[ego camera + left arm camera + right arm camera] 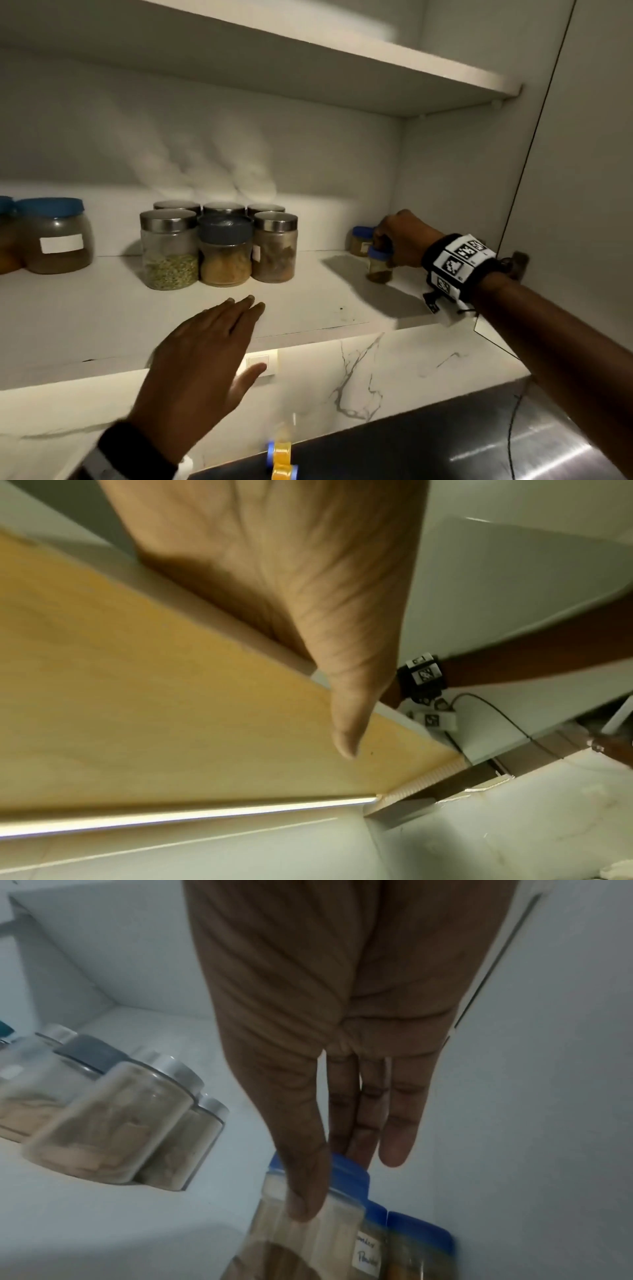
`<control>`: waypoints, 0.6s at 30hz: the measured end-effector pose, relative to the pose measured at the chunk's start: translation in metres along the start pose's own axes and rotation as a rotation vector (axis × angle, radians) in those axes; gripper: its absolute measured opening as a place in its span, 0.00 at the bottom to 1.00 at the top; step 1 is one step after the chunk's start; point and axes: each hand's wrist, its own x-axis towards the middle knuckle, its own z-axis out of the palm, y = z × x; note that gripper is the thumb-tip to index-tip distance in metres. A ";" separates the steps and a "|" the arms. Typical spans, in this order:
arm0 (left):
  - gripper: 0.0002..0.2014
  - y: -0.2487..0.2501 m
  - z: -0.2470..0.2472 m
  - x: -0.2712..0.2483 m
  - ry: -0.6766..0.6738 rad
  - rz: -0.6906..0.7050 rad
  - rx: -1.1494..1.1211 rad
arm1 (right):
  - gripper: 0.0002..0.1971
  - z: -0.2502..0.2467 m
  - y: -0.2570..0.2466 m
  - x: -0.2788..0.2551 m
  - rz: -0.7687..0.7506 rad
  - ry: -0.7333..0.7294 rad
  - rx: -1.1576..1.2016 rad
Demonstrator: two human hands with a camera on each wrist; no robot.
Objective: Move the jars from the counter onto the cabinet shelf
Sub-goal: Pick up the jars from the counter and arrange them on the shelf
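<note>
At the right end of the cabinet shelf (308, 308), my right hand (394, 246) grips a small blue-lidded jar (379, 267) from above; the jar stands upright on the shelf. In the right wrist view my right hand (322, 1172) has its thumb on the front of that jar (308, 1223) and its fingers behind the lid. A second small blue-lidded jar (359, 241) stands just behind it. My left hand (239, 335) hovers flat and empty over the shelf's front edge. Yellow jars with blue lids (281, 459) lie on the dark counter (411, 445) below.
A tight cluster of steel-lidded and grey-lidded jars (219, 246) fills the shelf's middle. Two big blue-lidded jars (54, 236) stand at the far left. An upper shelf (342, 61) hangs overhead, and the cabinet's side wall (462, 188) is close on the right.
</note>
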 end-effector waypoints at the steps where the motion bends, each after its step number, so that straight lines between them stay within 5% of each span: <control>1: 0.37 0.000 0.005 -0.001 -0.002 -0.017 -0.014 | 0.17 -0.001 -0.002 0.010 -0.012 0.001 -0.001; 8: 0.32 0.002 0.013 0.002 0.107 -0.020 0.002 | 0.05 -0.004 -0.022 0.052 0.001 0.038 -0.085; 18: 0.28 0.003 0.024 0.003 0.200 -0.047 -0.018 | 0.10 -0.004 -0.041 0.091 -0.030 -0.012 -0.124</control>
